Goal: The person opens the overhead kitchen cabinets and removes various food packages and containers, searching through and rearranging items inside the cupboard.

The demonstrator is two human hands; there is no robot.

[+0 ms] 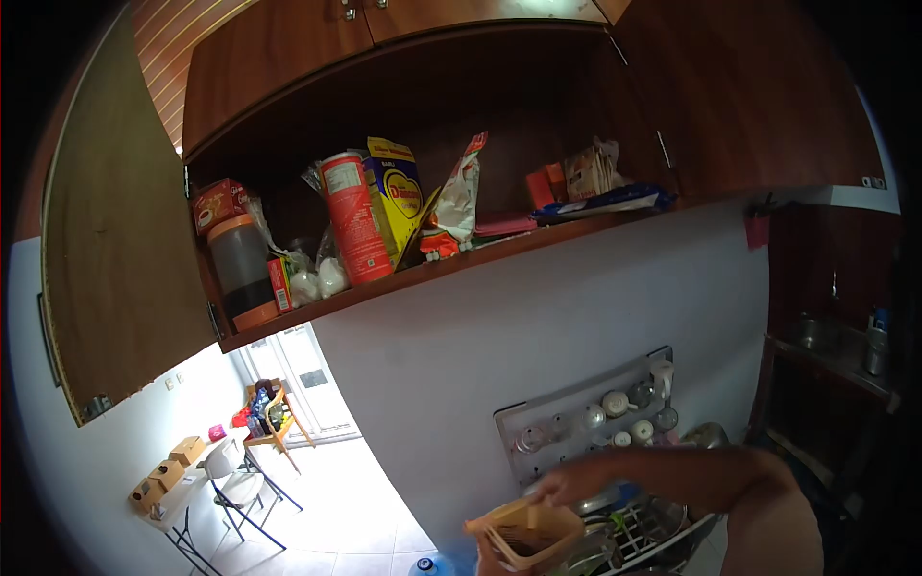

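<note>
Low in the view is a tan, open-topped plastic container [565, 548], tilted, with thin brownish pieces inside that I cannot make out clearly. My left hand [489, 557] is closed around its near left side, mostly cut off by the bottom edge of the view. My right hand [574, 480] reaches in from the right, its fingers closed at the container's far rim. Just right of the container stands a dish rack [642, 540] with dishes in it, partly hidden by my right forearm.
Above, an open cupboard shelf [480, 244] holds a red canister [355, 216], a yellow box [396, 192], packets and a jar [242, 269]. Its open door [134, 230] hangs at left. Cups and glasses hang on a wall rack [557, 432]. A chair [235, 480] stands beyond.
</note>
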